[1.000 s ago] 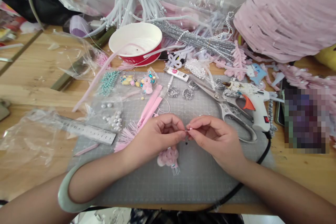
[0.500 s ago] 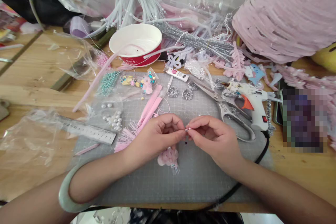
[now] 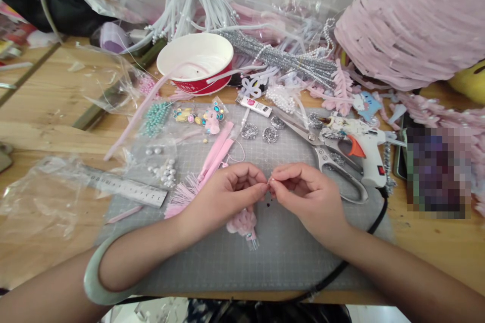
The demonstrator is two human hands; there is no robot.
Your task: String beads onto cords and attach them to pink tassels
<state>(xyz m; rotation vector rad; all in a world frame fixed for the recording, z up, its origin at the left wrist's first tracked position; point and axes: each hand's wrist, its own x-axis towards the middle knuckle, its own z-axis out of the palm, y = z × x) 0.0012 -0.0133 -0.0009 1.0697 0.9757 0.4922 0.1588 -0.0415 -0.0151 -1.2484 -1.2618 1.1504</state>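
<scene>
Over the middle of the grey cutting mat (image 3: 303, 257), my two hands meet fingertip to fingertip. Thumb and forefinger of my left hand (image 3: 237, 189) are pinched together; my right hand (image 3: 308, 197) pinches in the same way. Something tiny sits between the fingertips, too small to name. Just below my left hand lies a pink flower hair comb (image 3: 242, 223) with clear teeth, partly covered by the hand. Pink tassels (image 3: 215, 161) rest on the mat behind my left wrist. Scissors (image 3: 320, 154) lie past my right hand.
A white glue gun (image 3: 373, 154) with a black cord lies at the right. A steel ruler (image 3: 125, 186), white beads (image 3: 164, 171) and teal beads (image 3: 157, 118) are on the left. Behind stand a red-and-white paper bowl (image 3: 195, 63) and a big pink bundle (image 3: 409, 25).
My fingertips have drawn slightly closer together, and the small light piece between them is now mostly covered. The objects on the mat lie as before.
</scene>
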